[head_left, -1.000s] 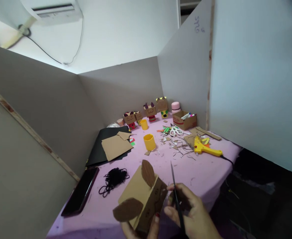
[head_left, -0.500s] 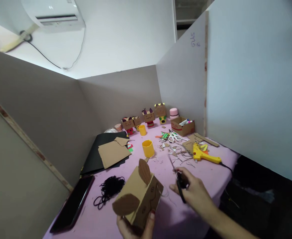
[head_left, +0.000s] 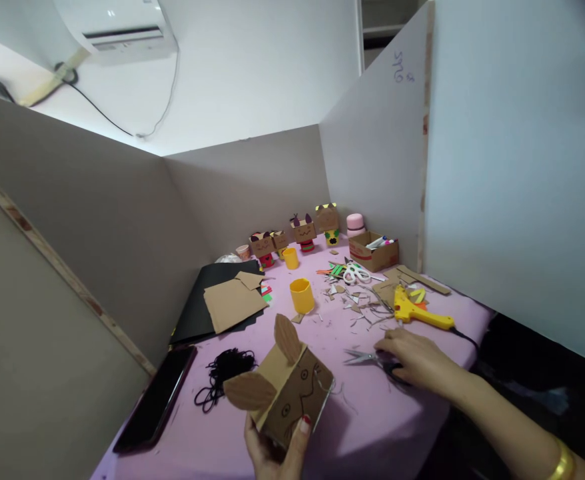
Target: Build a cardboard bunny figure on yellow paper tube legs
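Note:
My left hand point(head_left: 282, 450) grips a cardboard box head point(head_left: 300, 397) by its lower edge, thumb on the front. Two ear-shaped cardboard pieces stand on top, and a face is drawn in black on the front. Thin pale strands stick out from its right side. My right hand point(head_left: 420, 357) rests over the handles of black-handled scissors point(head_left: 365, 357), fingers stretched forward and not wrapped round them. The scissors lie on the pink-covered table with their blades apart, pointing left. Part of the handles is hidden under the hand.
A black yarn bundle point(head_left: 227, 373) and a phone point(head_left: 157, 400) lie left. Beyond are cardboard sheets point(head_left: 235, 303), yellow paper cylinders point(head_left: 302, 297), scraps point(head_left: 355, 300), white-handled scissors point(head_left: 356, 273) and a yellow glue gun point(head_left: 417, 312). Cardboard figures point(head_left: 304, 232) and a box of pens point(head_left: 375, 255) stand behind.
My right hand has moved right and lowered the scissors onto the table, its fingers loosening from them. The box head has turned in my left hand, showing more of its drawn face.

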A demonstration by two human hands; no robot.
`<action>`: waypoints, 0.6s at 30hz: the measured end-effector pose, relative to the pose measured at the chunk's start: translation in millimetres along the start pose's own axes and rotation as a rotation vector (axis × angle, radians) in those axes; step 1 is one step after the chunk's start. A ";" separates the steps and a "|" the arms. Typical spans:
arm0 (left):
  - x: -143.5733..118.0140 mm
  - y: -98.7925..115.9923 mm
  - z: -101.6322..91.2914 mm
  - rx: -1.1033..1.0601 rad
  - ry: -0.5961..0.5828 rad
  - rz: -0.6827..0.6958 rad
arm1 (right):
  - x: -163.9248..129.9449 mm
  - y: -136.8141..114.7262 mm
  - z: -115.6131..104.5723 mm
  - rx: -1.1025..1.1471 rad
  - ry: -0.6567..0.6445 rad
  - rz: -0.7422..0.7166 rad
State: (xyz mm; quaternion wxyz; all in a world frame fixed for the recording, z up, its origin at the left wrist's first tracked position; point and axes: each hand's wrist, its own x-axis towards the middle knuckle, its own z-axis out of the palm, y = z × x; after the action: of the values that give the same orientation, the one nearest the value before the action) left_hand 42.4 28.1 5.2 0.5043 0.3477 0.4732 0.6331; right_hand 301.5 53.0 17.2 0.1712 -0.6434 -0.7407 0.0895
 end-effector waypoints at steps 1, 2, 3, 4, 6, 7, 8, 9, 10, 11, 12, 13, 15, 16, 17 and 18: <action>0.3 -0.2 -0.7 -0.012 -0.011 -0.016 | 0.0 1.1 -1.4 0.014 -0.022 -0.023; 0.5 -0.7 -1.3 -0.023 -0.023 -0.022 | -0.2 2.4 -2.9 0.034 -0.044 -0.049; 0.6 -1.3 -1.8 -0.029 -0.031 -0.021 | -0.6 3.5 -4.7 0.055 -0.064 -0.075; 0.7 -2.3 -2.1 -0.030 -0.040 -0.013 | -1.2 4.2 -6.9 0.076 -0.079 -0.096; 1.1 -5.2 -2.4 -0.023 -0.045 0.001 | -3.1 1.9 -11.7 0.104 -0.075 -0.112; 1.4 -7.2 -2.5 -0.019 -0.043 0.001 | -4.8 -2.2 -13.9 0.113 -0.046 -0.109; 1.7 -9.6 -2.5 -0.022 -0.040 -0.003 | -6.9 -8.7 -15.4 0.124 -0.002 -0.106; 2.0 -12.3 -2.5 -0.024 -0.039 -0.012 | -9.5 -17.6 -15.8 0.140 0.046 -0.108; 2.3 -15.3 -2.5 -0.028 -0.040 -0.023 | -12.4 -28.3 -14.9 0.162 0.097 -0.118; 2.5 -18.2 -2.4 -0.031 -0.042 -0.028 | -15.4 -40.2 -12.6 0.195 0.131 -0.150; 2.5 -21.0 -2.3 -0.034 -0.047 -0.026 | -18.1 -52.2 -9.0 0.223 0.149 -0.195; 2.4 -23.5 -2.3 -0.038 -0.051 -0.022 | -20.5 -63.4 -4.6 0.239 0.200 -0.253; 2.2 -26.9 -2.6 -0.040 -0.054 -0.008 | -23.3 -79.9 4.2 0.197 0.368 -0.404; 2.4 -27.7 -3.1 -0.043 -0.050 0.000 | -23.9 -84.4 7.5 0.178 0.426 -0.457; 2.9 -27.9 -3.9 -0.044 -0.040 0.000 | -24.2 -86.3 9.3 0.165 0.462 -0.493; 3.7 -27.7 -5.1 -0.045 -0.028 -0.005 | -24.2 -86.0 9.4 0.167 0.475 -0.506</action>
State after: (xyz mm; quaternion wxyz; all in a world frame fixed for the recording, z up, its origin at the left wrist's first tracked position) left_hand 45.4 31.6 -22.8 0.5202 0.3439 0.4524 0.6375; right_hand 221.4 16.6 35.5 0.4076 -0.4263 -0.8062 -0.0475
